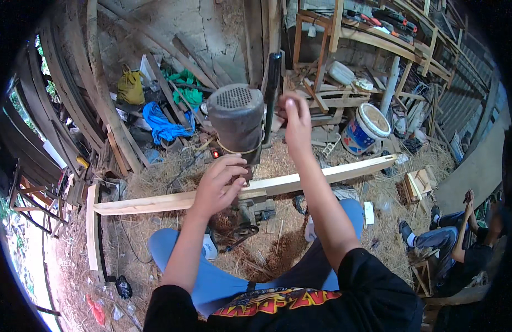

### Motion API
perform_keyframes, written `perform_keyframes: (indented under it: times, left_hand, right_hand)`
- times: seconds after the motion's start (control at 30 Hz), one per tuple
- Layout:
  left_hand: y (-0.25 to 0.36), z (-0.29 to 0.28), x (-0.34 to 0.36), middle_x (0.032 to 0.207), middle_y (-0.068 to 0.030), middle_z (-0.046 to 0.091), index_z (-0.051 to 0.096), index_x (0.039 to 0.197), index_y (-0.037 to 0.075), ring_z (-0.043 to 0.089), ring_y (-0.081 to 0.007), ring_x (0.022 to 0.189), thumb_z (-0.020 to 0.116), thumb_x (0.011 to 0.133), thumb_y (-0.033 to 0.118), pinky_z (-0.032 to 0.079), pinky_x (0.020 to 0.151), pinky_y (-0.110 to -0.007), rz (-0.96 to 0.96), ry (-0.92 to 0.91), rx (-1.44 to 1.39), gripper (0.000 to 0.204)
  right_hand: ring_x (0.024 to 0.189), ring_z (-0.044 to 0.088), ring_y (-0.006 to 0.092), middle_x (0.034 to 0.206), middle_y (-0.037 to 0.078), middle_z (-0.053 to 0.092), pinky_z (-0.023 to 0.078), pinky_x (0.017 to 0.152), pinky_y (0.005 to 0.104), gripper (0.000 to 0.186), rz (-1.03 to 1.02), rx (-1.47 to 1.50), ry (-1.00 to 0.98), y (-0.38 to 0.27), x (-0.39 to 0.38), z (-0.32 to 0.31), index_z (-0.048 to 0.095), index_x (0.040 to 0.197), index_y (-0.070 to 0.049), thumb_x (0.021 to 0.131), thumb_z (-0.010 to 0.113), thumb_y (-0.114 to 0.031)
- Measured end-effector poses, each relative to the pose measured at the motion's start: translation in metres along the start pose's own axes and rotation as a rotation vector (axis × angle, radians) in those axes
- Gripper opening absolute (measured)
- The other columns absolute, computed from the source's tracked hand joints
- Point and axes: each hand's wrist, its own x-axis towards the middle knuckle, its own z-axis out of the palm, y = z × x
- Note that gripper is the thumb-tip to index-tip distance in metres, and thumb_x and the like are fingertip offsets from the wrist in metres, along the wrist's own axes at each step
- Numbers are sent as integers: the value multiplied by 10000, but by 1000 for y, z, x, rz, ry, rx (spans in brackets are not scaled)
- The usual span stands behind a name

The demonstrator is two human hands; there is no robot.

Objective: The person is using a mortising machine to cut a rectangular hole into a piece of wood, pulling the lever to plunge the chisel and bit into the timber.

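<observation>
A grey motor-driven machine (pixel 236 113) stands upright in front of me, with a vented round top and a small red light on its left side. My left hand (pixel 220 185) is at its lower front, fingers apart and slightly bent; whether they touch the machine I cannot tell. My right hand (pixel 296 119) is raised beside the black lever (pixel 272 83), fingers loosely curled and partly blurred, apparently not wrapped round it. Below the machine, a long pale wooden beam (pixel 333 172) lies crosswise on the metal base with its vise (pixel 256 207). A crank wheel (pixel 245 231) sits at the near side.
Another pale timber (pixel 93 227) lies at the beam's left end. A white-and-blue bucket (pixel 366 128) stands at the back right, near a wooden rack (pixel 372 39) holding tools. At the right sits another person (pixel 455 238). Shavings and straw cover the ground; planks lean at the left.
</observation>
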Motion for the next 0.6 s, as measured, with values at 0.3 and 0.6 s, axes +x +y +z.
perform_keyframes:
  times: [0.3, 0.6]
  left_hand:
    - [-17, 34, -18, 1245, -137, 662, 702, 945, 69, 605, -389, 1259, 747, 830, 73, 466, 1084, -517, 35, 154, 120, 124]
    - [-18, 31, -11, 1372, -201, 610, 694, 1031, 61, 540, -428, 1345, 703, 854, 47, 419, 1119, -531, 16, 254, 184, 178]
  right_hand:
    - [672, 679, 222, 883, 120, 692, 535, 632, 338, 425, 275, 273, -367, -27, 128, 45, 642, 1044, 6, 1059, 432, -363]
    - [418, 446, 167, 544, 45, 488, 364, 432, 326, 413, 178, 324, -497, -32, 120, 38, 534, 691, -53, 1007, 437, -301]
